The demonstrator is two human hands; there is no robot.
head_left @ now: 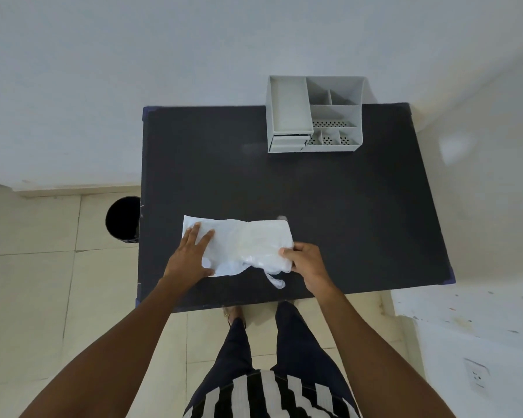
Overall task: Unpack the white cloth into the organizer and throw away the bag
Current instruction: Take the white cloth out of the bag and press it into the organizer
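White cloth [206, 233] inside a clear bag [254, 245], flat near the front edge of the black table [360, 212]. Left hand [191, 254] pressed on its left end, fingers spread flat, gripping nothing. Right hand [307, 263] pinching the bag's right edge between thumb and fingers. Grey organizer [314, 114] well apart at the table's far edge. Black bin [123, 218] on the floor just beside the table's left side.

A dark table [344, 206] fills the centre. A wall socket [476, 377] sits at 4 o'clock on the white wall [103, 70] (its right-hand face). Cream floor tiles [27, 297] spread toward 8 o'clock.
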